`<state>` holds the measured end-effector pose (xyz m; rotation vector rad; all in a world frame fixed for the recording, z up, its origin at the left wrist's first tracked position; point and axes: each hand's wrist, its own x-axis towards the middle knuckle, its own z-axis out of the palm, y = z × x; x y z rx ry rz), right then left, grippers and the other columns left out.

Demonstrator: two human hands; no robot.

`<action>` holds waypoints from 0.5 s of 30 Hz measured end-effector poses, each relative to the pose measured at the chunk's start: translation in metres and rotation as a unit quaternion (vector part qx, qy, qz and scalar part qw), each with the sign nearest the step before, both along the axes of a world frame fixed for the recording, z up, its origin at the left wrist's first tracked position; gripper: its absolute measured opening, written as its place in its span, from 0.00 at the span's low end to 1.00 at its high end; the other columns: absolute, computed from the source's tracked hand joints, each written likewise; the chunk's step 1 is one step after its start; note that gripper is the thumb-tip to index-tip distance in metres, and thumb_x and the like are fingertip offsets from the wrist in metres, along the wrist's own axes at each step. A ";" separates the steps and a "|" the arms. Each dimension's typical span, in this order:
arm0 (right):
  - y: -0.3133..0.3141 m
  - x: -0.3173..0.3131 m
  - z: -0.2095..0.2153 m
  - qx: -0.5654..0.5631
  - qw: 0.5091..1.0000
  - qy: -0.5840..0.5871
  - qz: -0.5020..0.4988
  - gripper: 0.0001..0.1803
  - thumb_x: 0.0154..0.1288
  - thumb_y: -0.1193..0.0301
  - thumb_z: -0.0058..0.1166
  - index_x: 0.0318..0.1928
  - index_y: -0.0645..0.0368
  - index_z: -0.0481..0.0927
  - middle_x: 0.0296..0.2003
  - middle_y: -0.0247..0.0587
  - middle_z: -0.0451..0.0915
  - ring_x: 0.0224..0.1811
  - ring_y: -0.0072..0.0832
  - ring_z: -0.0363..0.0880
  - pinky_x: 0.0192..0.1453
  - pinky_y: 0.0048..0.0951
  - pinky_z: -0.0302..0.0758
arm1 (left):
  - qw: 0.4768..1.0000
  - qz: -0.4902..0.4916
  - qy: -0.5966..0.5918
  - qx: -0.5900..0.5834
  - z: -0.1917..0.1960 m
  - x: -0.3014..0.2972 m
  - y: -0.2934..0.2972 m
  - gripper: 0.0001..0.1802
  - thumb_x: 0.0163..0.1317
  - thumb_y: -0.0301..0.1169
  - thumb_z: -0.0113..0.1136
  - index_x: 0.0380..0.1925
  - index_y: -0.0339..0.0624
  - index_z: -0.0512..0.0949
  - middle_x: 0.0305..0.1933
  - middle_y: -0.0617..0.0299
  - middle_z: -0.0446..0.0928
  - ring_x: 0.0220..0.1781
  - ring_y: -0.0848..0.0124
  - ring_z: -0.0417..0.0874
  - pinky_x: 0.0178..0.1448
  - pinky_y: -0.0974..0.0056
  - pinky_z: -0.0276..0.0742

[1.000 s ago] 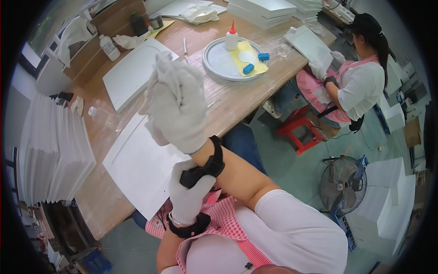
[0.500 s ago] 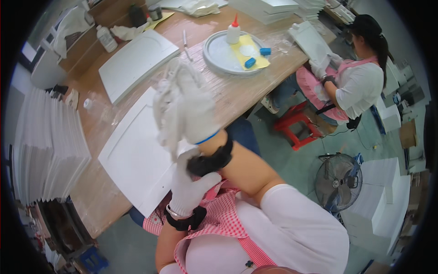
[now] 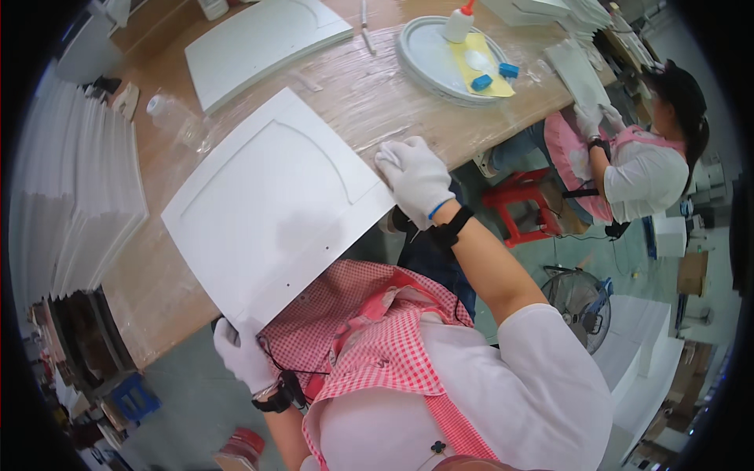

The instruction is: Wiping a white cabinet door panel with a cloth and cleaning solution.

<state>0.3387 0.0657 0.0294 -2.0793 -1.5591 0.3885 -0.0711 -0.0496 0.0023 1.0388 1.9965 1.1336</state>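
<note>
A white flat panel [image 3: 259,212] with a shallow curved groove and two small dark holes lies on the table, its near edge overhanging toward my apron. My left hand [image 3: 242,357], in a white glove, is closed around its near left corner, with some fingers hidden. At the right corner, my gloved right hand [image 3: 416,179] grips the panel's edge with curled fingers. Beyond it lies a stack of similar white panels [image 3: 267,49].
A tall stack of white sheets [image 3: 71,180] stands at the left beside a clear bottle [image 3: 174,118]. A round grey lid [image 3: 420,59] holds a red-tipped white bottle [image 3: 459,25] and blue blocks [image 3: 481,82]. On the right, a co-worker [image 3: 636,165] handles a white panel near a red stool [image 3: 525,206].
My right hand has moved from over the panel to its right corner. My left hand has shifted left to the near corner. The view has shifted, so the table appears farther up.
</note>
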 end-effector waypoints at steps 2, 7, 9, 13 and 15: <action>0.001 0.000 0.006 -0.008 1.000 0.007 0.002 0.18 0.75 0.55 0.55 0.56 0.49 0.85 0.54 0.49 0.81 0.55 0.52 0.82 0.62 0.48 0.78 | 0.999 0.034 -0.022 -0.012 0.007 0.015 -0.001 0.22 0.70 0.25 0.64 0.62 0.30 0.75 0.63 0.48 0.79 0.56 0.60 0.83 0.62 0.58 0.80; 0.027 -0.008 -0.010 -0.016 0.946 0.318 -0.057 0.20 0.74 0.60 0.60 0.60 0.56 0.84 0.51 0.40 0.86 0.50 0.37 0.85 0.63 0.35 0.79 | 0.943 -0.135 0.231 0.199 0.038 0.053 0.013 0.17 0.66 0.23 0.67 0.54 0.29 0.81 0.53 0.49 0.82 0.53 0.57 0.83 0.61 0.55 0.78; 0.035 -0.036 0.000 0.045 0.859 0.508 -0.040 0.20 0.75 0.61 0.61 0.60 0.59 0.84 0.47 0.38 0.87 0.48 0.32 0.85 0.59 0.31 0.81 | 0.962 -0.258 0.056 0.065 0.055 0.071 0.027 0.18 0.67 0.25 0.66 0.55 0.29 0.81 0.55 0.49 0.82 0.56 0.62 0.82 0.64 0.57 0.77; 0.051 -0.095 0.045 0.104 0.621 0.777 -0.021 0.13 0.81 0.70 0.54 0.58 0.64 0.81 0.46 0.37 0.85 0.44 0.27 0.85 0.50 0.27 0.82 | 0.878 -0.419 -0.218 -0.075 0.097 0.122 0.060 0.20 0.67 0.33 0.67 0.54 0.32 0.82 0.47 0.58 0.84 0.47 0.68 0.83 0.56 0.61 0.80; 0.061 -0.111 0.054 0.121 0.570 0.812 0.019 0.12 0.81 0.70 0.53 0.56 0.62 0.82 0.44 0.36 0.85 0.42 0.26 0.84 0.47 0.27 0.82 | 0.843 -0.435 -0.315 -0.031 0.081 0.140 0.062 0.20 0.66 0.35 0.69 0.53 0.33 0.82 0.43 0.61 0.84 0.45 0.68 0.84 0.53 0.62 0.80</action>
